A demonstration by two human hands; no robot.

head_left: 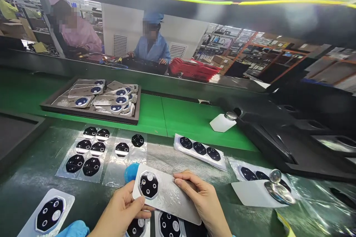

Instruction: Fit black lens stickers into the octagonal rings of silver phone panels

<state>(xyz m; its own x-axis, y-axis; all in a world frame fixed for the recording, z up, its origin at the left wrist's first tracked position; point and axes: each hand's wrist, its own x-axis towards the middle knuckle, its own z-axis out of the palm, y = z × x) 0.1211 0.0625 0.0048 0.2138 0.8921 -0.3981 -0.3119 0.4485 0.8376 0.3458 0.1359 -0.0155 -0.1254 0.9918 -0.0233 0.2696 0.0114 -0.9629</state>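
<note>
My left hand (122, 211) and my right hand (203, 200) both grip a silver phone back cover (167, 194) low in the middle of the view. The cover bears a black octagonal camera panel (148, 184) near my left thumb. My right fingers pinch the cover's upper edge. Beneath it lie more covers with black panels (168, 226). Another such cover (48, 213) rests at the lower left. A blue object (130, 172) peeks out behind the held cover.
Clear film sheets carry black octagonal pieces (83, 155), (198, 148). A dark tray (91, 113) with several silver covers sits behind on the green mat. A white dispenser bottle (222, 122) and a metal-topped one (275, 189) stand right. Black trays (306, 140) stand far right. Two people work beyond.
</note>
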